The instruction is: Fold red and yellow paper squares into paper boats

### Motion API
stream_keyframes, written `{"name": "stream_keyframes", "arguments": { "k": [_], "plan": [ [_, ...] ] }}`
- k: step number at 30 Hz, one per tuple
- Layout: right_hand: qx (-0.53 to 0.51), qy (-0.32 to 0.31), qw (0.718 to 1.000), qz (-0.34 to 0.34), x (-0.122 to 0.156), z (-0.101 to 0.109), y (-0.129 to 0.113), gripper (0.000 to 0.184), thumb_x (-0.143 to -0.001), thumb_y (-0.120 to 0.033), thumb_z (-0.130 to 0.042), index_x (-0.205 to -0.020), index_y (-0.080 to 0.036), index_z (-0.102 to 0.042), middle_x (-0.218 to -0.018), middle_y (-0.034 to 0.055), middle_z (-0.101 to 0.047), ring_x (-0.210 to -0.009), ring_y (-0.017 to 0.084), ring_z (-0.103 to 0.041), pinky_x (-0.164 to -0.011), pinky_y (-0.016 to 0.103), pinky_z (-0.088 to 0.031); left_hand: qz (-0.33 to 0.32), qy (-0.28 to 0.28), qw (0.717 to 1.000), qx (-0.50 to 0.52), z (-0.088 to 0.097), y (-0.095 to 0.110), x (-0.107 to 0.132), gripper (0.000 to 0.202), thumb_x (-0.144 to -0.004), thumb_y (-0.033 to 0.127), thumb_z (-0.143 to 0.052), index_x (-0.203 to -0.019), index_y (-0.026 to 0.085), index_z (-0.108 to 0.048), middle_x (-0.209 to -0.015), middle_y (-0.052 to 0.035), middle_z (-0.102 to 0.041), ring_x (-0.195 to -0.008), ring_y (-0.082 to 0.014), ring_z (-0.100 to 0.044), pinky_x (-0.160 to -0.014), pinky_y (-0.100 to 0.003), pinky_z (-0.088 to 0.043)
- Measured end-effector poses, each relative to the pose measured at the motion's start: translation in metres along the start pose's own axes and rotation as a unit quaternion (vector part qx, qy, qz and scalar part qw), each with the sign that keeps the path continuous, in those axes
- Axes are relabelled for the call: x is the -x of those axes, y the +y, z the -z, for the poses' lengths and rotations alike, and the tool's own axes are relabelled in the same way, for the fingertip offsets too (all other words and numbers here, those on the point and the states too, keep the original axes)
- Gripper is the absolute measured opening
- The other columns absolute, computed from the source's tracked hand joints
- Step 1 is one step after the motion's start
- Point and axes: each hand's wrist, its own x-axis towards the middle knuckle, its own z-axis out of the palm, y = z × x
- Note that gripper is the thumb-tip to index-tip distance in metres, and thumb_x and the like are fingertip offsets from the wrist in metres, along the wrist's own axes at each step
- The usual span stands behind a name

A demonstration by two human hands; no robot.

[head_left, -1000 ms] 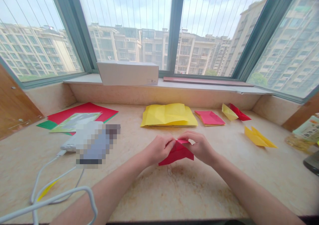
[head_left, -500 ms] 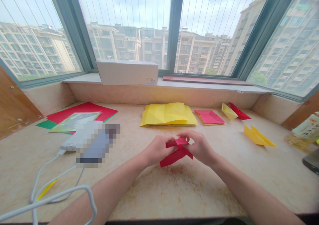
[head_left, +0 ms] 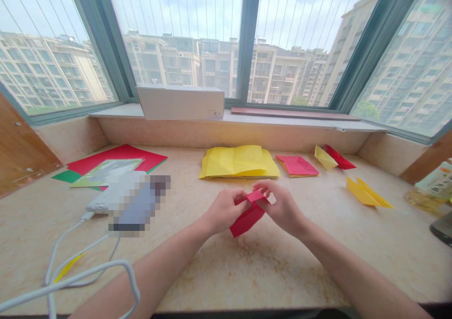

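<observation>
A folded red paper (head_left: 247, 218) is held up between both hands over the stone counter (head_left: 247, 272). My left hand (head_left: 226, 211) pinches its left side, thumb along the upper fold. At the right, my right hand (head_left: 280, 206) grips the other edge with thumb and fingers. One flap of the paper lies over the top between the thumbs, and the lower panel hangs down toward me. Behind the hands lies a stack of yellow paper (head_left: 238, 162), with a red folded square (head_left: 297, 165) to its right.
Folded paper boats, pale yellow (head_left: 325, 157), red (head_left: 339, 158) and orange-yellow (head_left: 367, 194), sit at the right. Red sheets (head_left: 116, 156), a white power bank (head_left: 97, 202) and a white cable (head_left: 88, 269) lie left. A white box (head_left: 181, 104) stands on the sill; a bottle (head_left: 432, 182) is far right.
The red paper has been turned and its shape narrowed; the flap that stuck out at its lower right no longer shows. Both hands have shifted slightly around it, still holding on.
</observation>
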Motion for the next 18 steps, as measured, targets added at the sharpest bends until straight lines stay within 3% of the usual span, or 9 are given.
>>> {"name": "stream_keyframes", "arguments": {
  "k": [4,7,11,18],
  "plan": [
    [-0.067,0.029,0.996,-0.052,-0.004,0.001,0.008,0.029,-0.087,-0.023,-0.062,-0.115,-0.023,-0.056,-0.103,0.0069,-0.070,-0.083,0.019,-0.067,-0.072,0.032,-0.056,0.022,0.058,0.988,0.143,0.002,0.001,-0.004,0.034,-0.082,0.046,-0.069,-0.089,0.014,-0.061,-0.083,-0.0070,-0.072,-0.069,-0.0166,-0.066,-0.060,-0.025,-0.049],
    [-0.100,0.050,0.991,-0.067,-0.004,0.002,0.014,0.031,-0.088,-0.029,-0.063,-0.117,-0.024,-0.054,-0.103,0.0067,-0.070,-0.081,0.019,-0.068,-0.069,0.031,-0.056,0.037,0.081,0.977,0.195,0.003,0.001,-0.006,0.041,-0.078,0.051,-0.072,-0.093,0.015,-0.058,-0.080,-0.0060,-0.072,-0.062,-0.0164,-0.066,-0.056,-0.024,-0.048],
    [-0.059,0.049,0.996,-0.037,-0.003,0.003,0.015,0.024,-0.090,-0.025,-0.061,-0.113,-0.024,-0.058,-0.099,0.0052,-0.071,-0.083,0.019,-0.067,-0.076,0.033,-0.055,0.070,0.061,0.971,0.221,0.001,0.000,-0.005,0.037,-0.079,0.046,-0.072,-0.095,0.017,-0.056,-0.075,-0.0045,-0.071,-0.062,-0.0183,-0.068,-0.055,-0.025,-0.048],
    [0.012,0.045,0.998,0.034,-0.003,0.005,0.011,0.026,-0.091,-0.020,-0.060,-0.116,-0.025,-0.063,-0.104,0.0044,-0.071,-0.078,0.017,-0.065,-0.075,0.032,-0.054,0.058,0.023,0.976,0.209,-0.001,0.003,-0.002,0.038,-0.078,0.033,-0.075,-0.110,0.016,-0.064,-0.102,-0.0095,-0.073,-0.088,-0.0223,-0.069,-0.077,-0.031,-0.052]
  ]
}}
